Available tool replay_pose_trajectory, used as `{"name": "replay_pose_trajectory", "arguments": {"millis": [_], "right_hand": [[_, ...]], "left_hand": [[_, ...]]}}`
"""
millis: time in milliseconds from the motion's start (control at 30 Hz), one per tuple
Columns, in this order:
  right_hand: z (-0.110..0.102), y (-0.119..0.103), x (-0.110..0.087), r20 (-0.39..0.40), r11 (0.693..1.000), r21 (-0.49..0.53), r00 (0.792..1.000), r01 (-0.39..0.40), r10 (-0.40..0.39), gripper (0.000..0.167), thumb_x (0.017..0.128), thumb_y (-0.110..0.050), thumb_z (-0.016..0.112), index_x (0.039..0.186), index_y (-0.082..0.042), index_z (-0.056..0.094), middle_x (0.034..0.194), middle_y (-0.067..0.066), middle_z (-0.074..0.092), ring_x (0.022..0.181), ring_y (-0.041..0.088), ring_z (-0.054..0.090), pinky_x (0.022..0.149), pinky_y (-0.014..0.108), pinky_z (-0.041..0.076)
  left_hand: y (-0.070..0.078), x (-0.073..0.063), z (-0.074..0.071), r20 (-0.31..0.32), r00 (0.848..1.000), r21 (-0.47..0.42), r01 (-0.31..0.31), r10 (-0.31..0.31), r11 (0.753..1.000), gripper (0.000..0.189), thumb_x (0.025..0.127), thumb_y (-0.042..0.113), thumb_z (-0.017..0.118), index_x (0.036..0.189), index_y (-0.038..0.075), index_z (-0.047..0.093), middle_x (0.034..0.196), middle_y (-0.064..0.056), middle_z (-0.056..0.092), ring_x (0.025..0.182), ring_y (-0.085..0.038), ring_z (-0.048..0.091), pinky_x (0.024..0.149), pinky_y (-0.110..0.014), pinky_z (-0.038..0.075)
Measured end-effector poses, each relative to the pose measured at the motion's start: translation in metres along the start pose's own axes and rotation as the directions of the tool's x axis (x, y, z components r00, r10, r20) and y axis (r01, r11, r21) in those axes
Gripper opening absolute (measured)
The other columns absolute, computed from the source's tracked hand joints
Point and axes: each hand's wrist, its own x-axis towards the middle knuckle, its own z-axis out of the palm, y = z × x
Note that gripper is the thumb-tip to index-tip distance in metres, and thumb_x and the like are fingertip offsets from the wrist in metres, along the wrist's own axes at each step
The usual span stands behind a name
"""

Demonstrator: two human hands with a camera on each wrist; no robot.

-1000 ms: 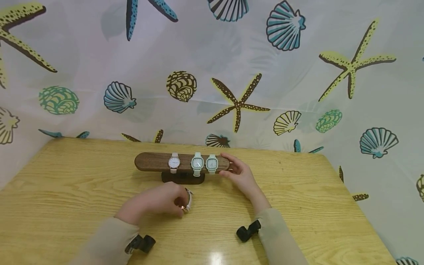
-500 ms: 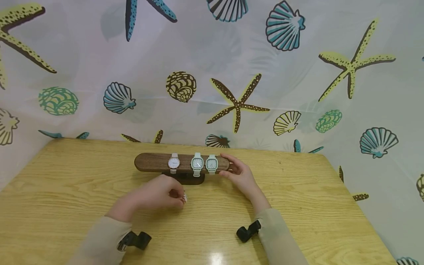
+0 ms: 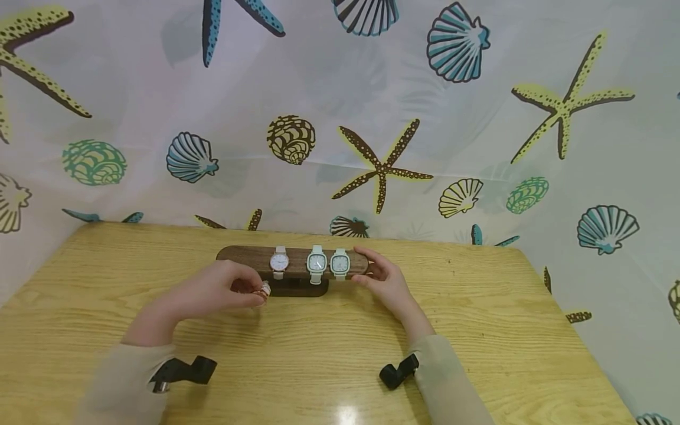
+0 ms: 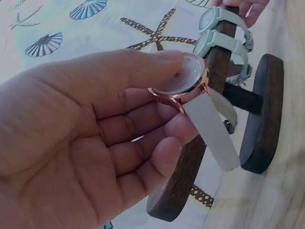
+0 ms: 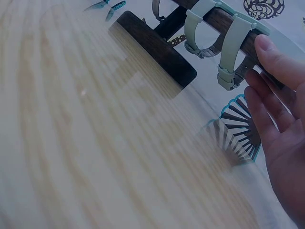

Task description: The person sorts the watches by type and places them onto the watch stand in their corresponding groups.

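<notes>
My left hand (image 3: 209, 289) pinches a wristwatch (image 4: 212, 131) with a white strap and rose-gold case. Its thumb lies across the dial in the left wrist view, and one strap end hangs free. Just in front of the left part of a dark wooden watch stand (image 3: 297, 263) is this hand, hiding some of the bar. On the bar sit a round-faced watch (image 3: 278, 262) with a pale strap and two mint-green square watches, one in the middle (image 3: 316, 263) and one further right (image 3: 340, 264). My right hand (image 3: 386, 284) grips the bar's right end between thumb and fingers.
The stand's dark base (image 3: 300, 288) rests on a light wooden table (image 3: 478, 330). Behind the table hangs a white cloth (image 3: 239, 106) printed with shells and starfish. Each sleeve carries a black wrist camera, the left one (image 3: 186, 372) and the right one (image 3: 398, 372).
My left hand has moved left and towards the bar, carrying the white-strapped wristwatch from the table's middle. My right hand stays on the bar's end, and the stand has not visibly moved.
</notes>
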Motion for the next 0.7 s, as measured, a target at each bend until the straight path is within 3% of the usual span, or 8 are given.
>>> {"name": "replay_pose_trajectory", "arguments": {"millis": [433,700], "right_hand": [[0.000,-0.001,0.000,0.002,1.000,0.010,1.000,-0.023,0.023,0.057,0.087,-0.001,0.068,0.140,-0.012,0.050,0.125,0.017,0.057,0.109,0.022,0.058,0.087,0.028,0.051],[0.006,-0.027,-0.008,0.007,1.000,-0.002,1.000,-0.013,0.013,0.057,0.086,-0.002,0.069,0.139,-0.005,0.048,0.126,0.019,0.057,0.109,0.023,0.058,0.086,0.027,0.051]], "left_hand": [[-0.009,-0.015,-0.018,-0.096,0.988,-0.051,0.113,-0.117,0.992,0.027,0.091,0.033,0.067,0.103,0.008,0.069,0.092,0.001,0.067,0.084,-0.019,0.060,0.072,-0.032,0.052],[-0.017,-0.022,-0.027,-0.164,0.970,-0.128,0.159,-0.179,0.979,0.036,0.093,0.037,0.063,0.110,0.006,0.066,0.099,-0.004,0.066,0.090,-0.021,0.059,0.079,-0.035,0.050]]}}
